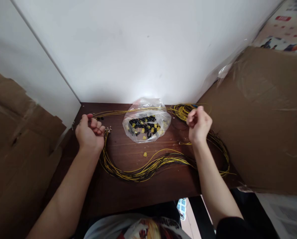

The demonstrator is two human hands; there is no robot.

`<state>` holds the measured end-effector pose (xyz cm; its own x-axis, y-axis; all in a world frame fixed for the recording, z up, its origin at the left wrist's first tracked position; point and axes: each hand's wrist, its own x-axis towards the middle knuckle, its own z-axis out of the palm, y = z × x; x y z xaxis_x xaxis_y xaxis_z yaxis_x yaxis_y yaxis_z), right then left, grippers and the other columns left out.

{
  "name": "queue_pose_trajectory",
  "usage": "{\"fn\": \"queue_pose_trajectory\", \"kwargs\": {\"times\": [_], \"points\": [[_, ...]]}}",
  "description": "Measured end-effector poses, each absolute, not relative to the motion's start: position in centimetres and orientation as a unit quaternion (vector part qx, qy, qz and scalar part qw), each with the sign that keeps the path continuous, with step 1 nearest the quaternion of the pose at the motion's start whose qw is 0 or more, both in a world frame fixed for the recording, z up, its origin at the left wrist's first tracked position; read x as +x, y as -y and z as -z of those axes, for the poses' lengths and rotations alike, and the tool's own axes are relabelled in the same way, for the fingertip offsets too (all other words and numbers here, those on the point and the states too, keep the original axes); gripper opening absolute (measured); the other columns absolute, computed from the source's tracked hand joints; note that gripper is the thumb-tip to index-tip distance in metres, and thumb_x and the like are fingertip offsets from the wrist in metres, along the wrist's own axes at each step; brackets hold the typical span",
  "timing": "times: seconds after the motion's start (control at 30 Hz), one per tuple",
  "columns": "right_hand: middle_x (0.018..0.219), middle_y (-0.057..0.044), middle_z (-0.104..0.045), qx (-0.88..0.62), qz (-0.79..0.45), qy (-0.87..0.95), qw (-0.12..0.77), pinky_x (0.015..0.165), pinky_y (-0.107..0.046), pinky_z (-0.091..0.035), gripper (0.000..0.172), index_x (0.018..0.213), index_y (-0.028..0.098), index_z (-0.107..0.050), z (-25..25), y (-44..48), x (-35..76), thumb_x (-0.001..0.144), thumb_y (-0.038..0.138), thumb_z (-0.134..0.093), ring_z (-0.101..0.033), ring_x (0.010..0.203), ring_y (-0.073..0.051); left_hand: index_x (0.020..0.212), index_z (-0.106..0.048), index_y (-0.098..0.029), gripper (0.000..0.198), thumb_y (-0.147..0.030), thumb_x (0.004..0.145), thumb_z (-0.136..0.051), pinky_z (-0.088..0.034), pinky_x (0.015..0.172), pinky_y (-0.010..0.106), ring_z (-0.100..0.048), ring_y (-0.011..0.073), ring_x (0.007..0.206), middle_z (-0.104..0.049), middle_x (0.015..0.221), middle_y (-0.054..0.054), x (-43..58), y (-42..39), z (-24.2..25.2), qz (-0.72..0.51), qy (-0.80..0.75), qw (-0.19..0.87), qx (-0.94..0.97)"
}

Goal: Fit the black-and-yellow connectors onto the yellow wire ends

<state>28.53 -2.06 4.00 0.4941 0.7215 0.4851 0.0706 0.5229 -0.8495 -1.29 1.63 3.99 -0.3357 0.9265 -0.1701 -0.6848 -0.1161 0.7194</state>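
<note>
- L hand (90, 132): fist shut on wires (138, 174) end, left of table (118, 199).
- R hand (199, 123): closed, pinching wires strand, far right.
- Wires loop near edge.
- Bag (146, 124) btw hands.

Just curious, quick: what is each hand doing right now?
Left hand: closed on the yellow wire bundle.
Right hand: closed; contents cannot be told.

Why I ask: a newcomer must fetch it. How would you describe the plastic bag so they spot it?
On the dark wooden table by the white wall, look between the left hand and right hand. The clear plastic bag there holds small black and yellow pieces; its neighbours are loose yellow wires.
</note>
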Motion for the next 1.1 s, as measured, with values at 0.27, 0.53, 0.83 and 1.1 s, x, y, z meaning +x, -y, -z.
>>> {"fn": "queue_pose_trajectory", "kwargs": {"times": [0.27, 0.53, 0.83, 1.1], "points": [[0.061, -0.002, -0.058, -0.490, 0.058, 0.852, 0.177, 0.051, -0.027, -0.017, 0.041, 0.062, 0.016, -0.057, -1.9, 3.4, 22.7, 0.093, 0.037, -0.038, -0.048, 0.055, -0.010, 0.070, -0.057, -0.014, 0.016, -0.027, 0.080, -0.056, -0.020, 0.036, 0.017, -0.028, 0.0050, 0.037, -0.036, 0.045, -0.006, 1.9, -0.2, -2.5, -0.642, -0.397, 0.481, 0.446], [0.070, -0.002, -0.064, -0.465, 0.030, 0.881, 0.081, 0.052, -0.028, -0.013, 0.039, 0.071, 0.017, -0.060, -1.5, 3.5, 21.0, 0.094, 0.036, -0.035, -0.055, 0.059, -0.011, 0.080, -0.063, -0.014, 0.021, -0.028, 0.086, -0.049, -0.030, 0.046, 0.019, -0.038, 0.0067, 0.045, -0.042, 0.049, -0.004, 3.4, 1.3, -1.5, -0.484, -0.398, 0.420, 0.656], [0.071, -0.002, -0.063, -0.458, 0.023, 0.884, 0.090, 0.052, -0.027, -0.015, 0.038, 0.076, 0.016, -0.063, -1.4, 3.5, 21.2, 0.094, 0.035, -0.035, -0.054, 0.060, -0.010, 0.085, -0.068, -0.014, 0.024, -0.028, 0.085, -0.050, -0.042, 0.064, 0.023, -0.059, 0.0144, 0.066, -0.066, 0.072, 0.003, 3.5, 1.3, -1.0, -0.376, -0.416, 0.298, 0.773], [0.068, -0.001, -0.057, -0.394, 0.024, 0.897, 0.198, 0.054, -0.025, -0.026, 0.039, 0.072, 0.015, -0.061, -1.3, 3.6, 21.3, 0.094, 0.034, -0.034, -0.049, 0.060, -0.009, 0.088, -0.069, -0.014, 0.021, -0.025, 0.083, -0.053, -0.046, 0.073, 0.027, -0.062, 0.0170, 0.080, -0.068, 0.090, 0.006, 3.6, 1.1, -0.3, -0.376, -0.388, 0.274, 0.795]]}}
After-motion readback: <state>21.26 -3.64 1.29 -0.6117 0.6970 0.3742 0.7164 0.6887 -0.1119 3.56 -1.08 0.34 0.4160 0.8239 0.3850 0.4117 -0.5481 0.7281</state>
